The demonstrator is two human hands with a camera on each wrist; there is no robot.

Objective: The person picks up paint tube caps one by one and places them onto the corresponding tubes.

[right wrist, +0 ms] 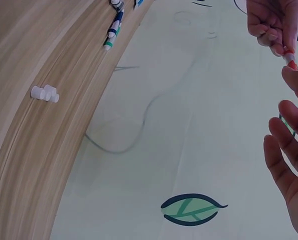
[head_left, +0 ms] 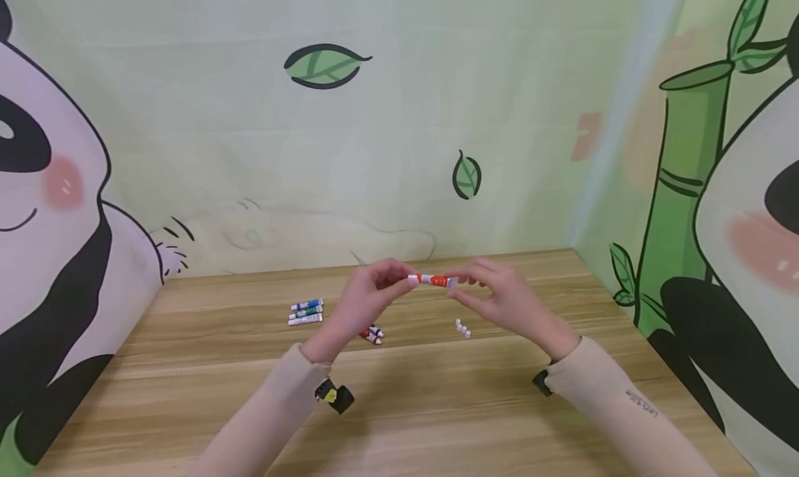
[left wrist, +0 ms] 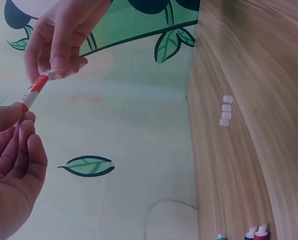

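A wood-grain tabletop (head_left: 449, 421) is backed by a pale green printed backdrop (head_left: 499, 82). A cartoon panda (head_left: 56, 255) is cropped by the head view's left edge, a second panda (head_left: 724, 200) by its right, beside a bamboo stalk (head_left: 689, 134). A large leaf (head_left: 324, 66) and a smaller leaf (head_left: 467, 177) are outlined in black between them.

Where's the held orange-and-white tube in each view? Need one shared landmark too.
Head: orange-and-white tube just right of centre, below mid-height, between left hand and right hand.
Left wrist: upper left, slanting between the hands.
Right wrist: upper right, near the edge, partly hidden by fingers.
Landmark: the small white pieces on the table, in all three.
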